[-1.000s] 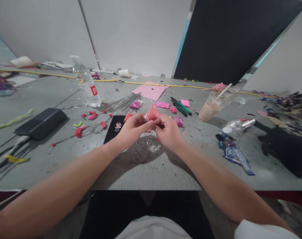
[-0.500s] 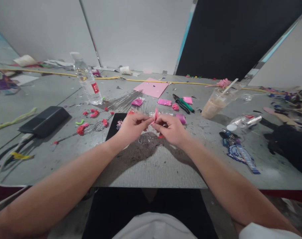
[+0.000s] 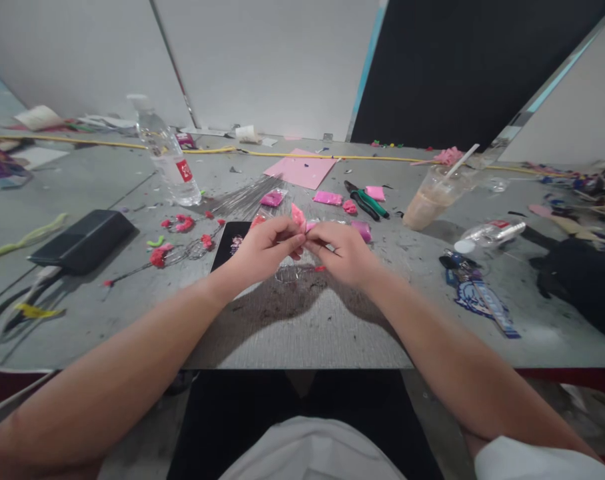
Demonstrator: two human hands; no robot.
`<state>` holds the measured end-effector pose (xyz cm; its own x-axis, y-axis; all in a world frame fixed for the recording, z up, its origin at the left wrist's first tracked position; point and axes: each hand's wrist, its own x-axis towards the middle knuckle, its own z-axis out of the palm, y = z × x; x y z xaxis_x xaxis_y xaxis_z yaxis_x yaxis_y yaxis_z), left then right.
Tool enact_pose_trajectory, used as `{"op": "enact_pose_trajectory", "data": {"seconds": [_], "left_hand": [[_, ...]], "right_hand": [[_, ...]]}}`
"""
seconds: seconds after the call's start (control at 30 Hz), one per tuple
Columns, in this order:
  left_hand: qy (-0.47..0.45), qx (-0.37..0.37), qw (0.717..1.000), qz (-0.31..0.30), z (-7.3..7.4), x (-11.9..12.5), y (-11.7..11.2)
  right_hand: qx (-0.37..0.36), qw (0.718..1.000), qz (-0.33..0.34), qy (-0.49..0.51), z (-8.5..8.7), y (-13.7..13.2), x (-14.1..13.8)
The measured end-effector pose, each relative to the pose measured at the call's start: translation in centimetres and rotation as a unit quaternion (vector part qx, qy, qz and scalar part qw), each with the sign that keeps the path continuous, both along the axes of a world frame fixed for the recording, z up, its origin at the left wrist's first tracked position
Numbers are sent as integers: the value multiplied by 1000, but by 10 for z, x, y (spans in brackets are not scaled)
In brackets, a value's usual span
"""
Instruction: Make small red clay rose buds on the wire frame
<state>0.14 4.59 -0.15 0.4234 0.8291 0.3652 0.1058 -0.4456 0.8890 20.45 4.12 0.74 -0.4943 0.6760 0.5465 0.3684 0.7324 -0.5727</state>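
A small soft pink piece (image 3: 298,217), which looks like modelling clay, sticks up between my hands over the table. My left hand (image 3: 270,245) pinches its lower part between thumb and fingers. From the other side, my right hand (image 3: 343,250) is closed with its fingertips touching the left ones at the same piece. Beneath them lies clear plastic wrapping (image 3: 288,274), partly hidden. A black phone (image 3: 226,245) lies partly under my left hand. Beyond the hands are pink packets (image 3: 327,198) and a pink lump (image 3: 350,207).
Green-handled pliers (image 3: 370,203) and thin wires (image 3: 250,198) lie farther back. Wire stems with red bits (image 3: 158,256), a water bottle (image 3: 170,167) and a black power bank (image 3: 85,241) are left. At right stand an iced drink (image 3: 427,203) and a keychain (image 3: 482,300).
The pink piece has tipped to the left and shows more of its surface. Both hands remain together, with fingers slightly shifted. The whole view has shifted a little.
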Motion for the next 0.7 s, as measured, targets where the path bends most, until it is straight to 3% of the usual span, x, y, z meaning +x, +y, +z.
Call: {"op": "enact_pose_trajectory", "data": {"seconds": [0.1, 0.2, 0.47, 0.57, 0.7], "left_hand": [[22, 21, 999, -11, 5, -3, 1], [50, 49, 998, -5, 9, -4, -1], [120, 125, 984, 47, 6, 2, -5], [126, 150, 978, 74, 7, 2, -7], [121, 220, 959, 134, 7, -3, -5]], "right_hand": [[-9, 1000, -13, 0, 4, -4, 1], [-15, 997, -73, 28, 5, -6, 1], [35, 980, -185, 58, -6, -7, -7], [57, 979, -188, 54, -6, -8, -9], [80, 987, -132, 33, -3, -8, -7]]}}
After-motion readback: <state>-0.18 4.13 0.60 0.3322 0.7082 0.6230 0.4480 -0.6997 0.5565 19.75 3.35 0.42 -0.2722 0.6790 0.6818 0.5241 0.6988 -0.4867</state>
